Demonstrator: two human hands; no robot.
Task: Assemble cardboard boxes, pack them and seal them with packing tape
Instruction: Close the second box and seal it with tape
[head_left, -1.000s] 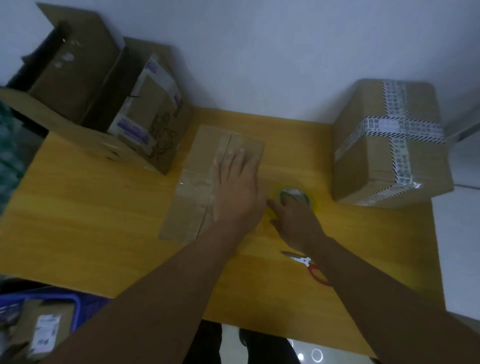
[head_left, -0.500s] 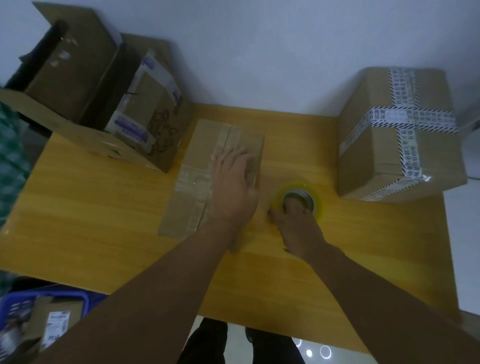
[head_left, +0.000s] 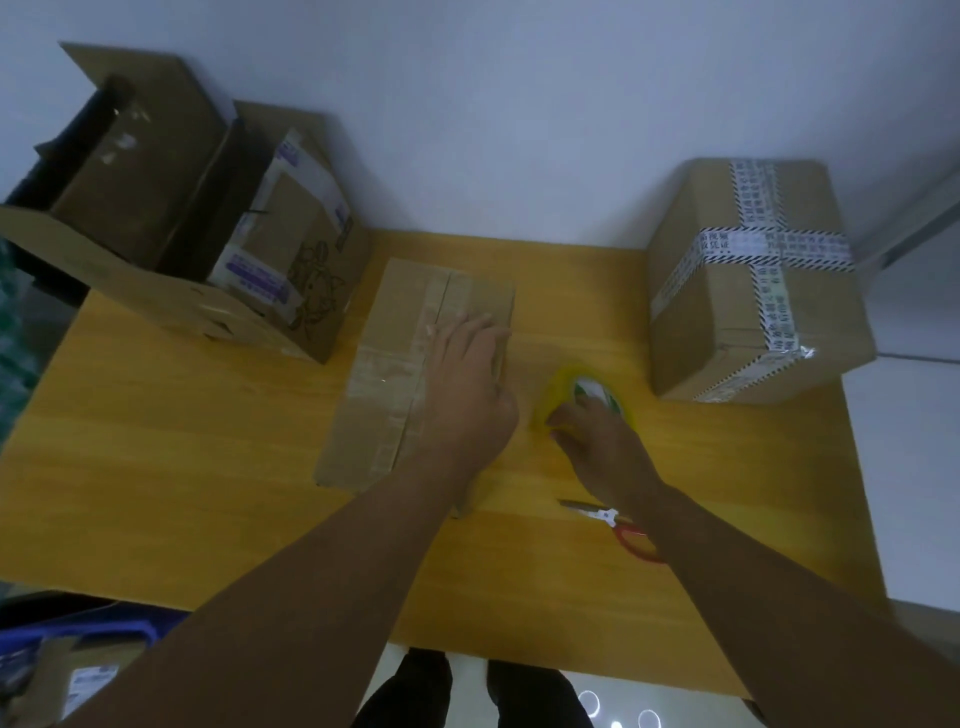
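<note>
**Carton (head_left: 410, 364) pressed by left hand (head_left: 467, 384); tape roll (head_left: 589, 384) held by right hand (head_left: 597, 436)**

The near right corner of the carton is hidden by the left forearm. The tape roll is smeared by motion blur, and its near half is covered by the right hand, so the grip can be made out only roughly. The red handles of the scissors (head_left: 613, 522) are partly hidden beneath the right forearm. A blue crate (head_left: 78, 626) at 7 o'clock is cut off by the frame edge. The interiors of the open boxes (head_left: 171, 234) at 10 o'clock are too dark to be read.

The carton is laid flat at the centre of the table (head_left: 182, 467), its long axis running from 7 to 1 o'clock. The left hand is spread flat on its right half, fingers straight and directed to 12 o'clock. The tape roll is seen just beside the carton at its 3 o'clock, with the right hand's fingers curled over its near rim. A sealed box (head_left: 737, 322) crossed with printed tape is placed at 2 o'clock.
</note>
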